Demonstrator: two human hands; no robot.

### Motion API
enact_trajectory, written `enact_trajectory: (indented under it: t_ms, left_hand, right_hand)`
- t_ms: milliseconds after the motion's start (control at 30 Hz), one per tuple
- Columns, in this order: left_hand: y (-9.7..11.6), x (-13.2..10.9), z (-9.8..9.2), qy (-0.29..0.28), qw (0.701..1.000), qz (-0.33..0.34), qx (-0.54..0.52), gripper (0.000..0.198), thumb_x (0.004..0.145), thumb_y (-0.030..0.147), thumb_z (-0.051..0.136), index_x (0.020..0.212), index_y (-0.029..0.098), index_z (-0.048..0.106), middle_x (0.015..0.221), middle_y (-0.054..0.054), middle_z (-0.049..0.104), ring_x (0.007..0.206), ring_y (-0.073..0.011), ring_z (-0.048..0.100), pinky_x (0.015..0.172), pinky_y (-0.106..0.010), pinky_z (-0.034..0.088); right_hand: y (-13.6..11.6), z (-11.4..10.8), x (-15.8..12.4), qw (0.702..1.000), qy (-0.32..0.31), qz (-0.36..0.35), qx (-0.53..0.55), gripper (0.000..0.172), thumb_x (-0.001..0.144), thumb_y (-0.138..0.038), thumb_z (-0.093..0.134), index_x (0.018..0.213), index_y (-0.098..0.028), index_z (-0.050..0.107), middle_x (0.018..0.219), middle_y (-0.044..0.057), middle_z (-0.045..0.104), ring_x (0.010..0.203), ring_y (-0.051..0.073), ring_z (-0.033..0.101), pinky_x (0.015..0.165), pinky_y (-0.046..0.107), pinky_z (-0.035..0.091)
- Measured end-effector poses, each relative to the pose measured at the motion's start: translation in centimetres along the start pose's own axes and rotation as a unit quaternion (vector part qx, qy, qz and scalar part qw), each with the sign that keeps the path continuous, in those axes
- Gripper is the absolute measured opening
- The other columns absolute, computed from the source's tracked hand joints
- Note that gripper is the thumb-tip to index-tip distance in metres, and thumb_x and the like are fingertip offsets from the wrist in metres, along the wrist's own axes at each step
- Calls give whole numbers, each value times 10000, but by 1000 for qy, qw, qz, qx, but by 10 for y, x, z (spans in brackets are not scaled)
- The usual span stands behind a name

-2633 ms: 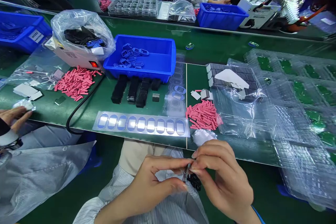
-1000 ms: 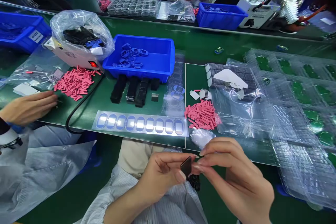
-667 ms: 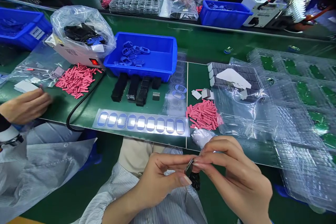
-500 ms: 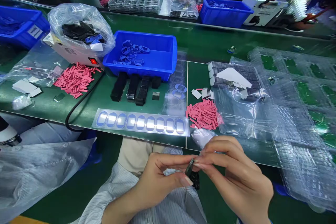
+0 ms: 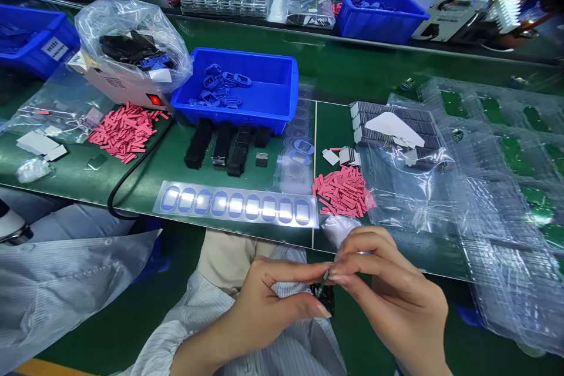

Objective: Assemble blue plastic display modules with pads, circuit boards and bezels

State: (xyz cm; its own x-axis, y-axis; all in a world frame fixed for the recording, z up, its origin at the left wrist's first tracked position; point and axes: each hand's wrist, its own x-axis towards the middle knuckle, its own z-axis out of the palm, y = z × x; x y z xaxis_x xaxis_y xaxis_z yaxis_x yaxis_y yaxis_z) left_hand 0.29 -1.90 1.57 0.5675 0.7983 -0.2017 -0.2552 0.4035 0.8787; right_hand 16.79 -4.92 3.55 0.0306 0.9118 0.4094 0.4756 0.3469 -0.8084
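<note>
The person's left hand (image 5: 268, 320) and right hand (image 5: 388, 288) are both pinching a thin dark piece (image 5: 324, 283) in a narrow fingertip grip. The piece is now turning edge-on, where it was showing its flat face a moment ago. It is being held just below the front edge of the bench (image 5: 247, 236), above a dark clump of parts (image 5: 325, 299) over the striped smock (image 5: 282, 352). A crumpled clear bag (image 5: 338, 230) is lying at that edge just beside the right fingers, and the pink strips (image 5: 342, 191) are piled beyond it. The printed film sheet (image 5: 235, 205) is lying along the edge, left of the hands.
</note>
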Motion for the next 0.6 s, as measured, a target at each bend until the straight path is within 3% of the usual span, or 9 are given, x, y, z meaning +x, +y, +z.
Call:
enact_trajectory:
  t_ms: [267,367,467,533,600]
  left_hand:
    - [2,1,1,11,997,29,69,291,694,331,760,984,315,737,903,-27,784,829,-208,720,753,-263,553]
    - [-1,2,4,25,999,-4,27,283,677,335,774,956,288,752,906,-29,783,848,-220,727,769,-274,570]
    - [-6,4,5,72,996,-31,-38,293,643,364,793,910,247,767,920,-53,777,888,-242,724,820,-310,573]
    - [-9,7,3,106,991,-40,-66,299,632,372,799,898,239,767,907,-59,779,893,-246,724,816,-317,578]
    - [-11,11,-1,128,987,-44,-84,298,624,364,806,895,246,765,892,-54,781,897,-244,723,810,-320,582]
  right_hand:
    - [6,6,-3,999,11,-23,-33,184,795,-21,581,841,-198,603,787,30,572,795,179,533,661,328,450]
    - [5,10,-9,993,26,-48,-102,184,794,-11,545,837,-188,570,795,30,560,801,176,523,691,334,429]
    - [2,11,-20,977,47,-86,-190,171,783,-26,532,803,-195,541,795,20,545,781,168,512,723,338,400]
    - [4,7,-27,977,63,-61,-193,133,805,-71,517,790,-202,524,794,20,531,774,171,510,723,339,394]
    - [14,2,-32,983,74,27,-166,89,845,-138,507,788,-205,512,802,26,527,783,179,520,696,328,406]
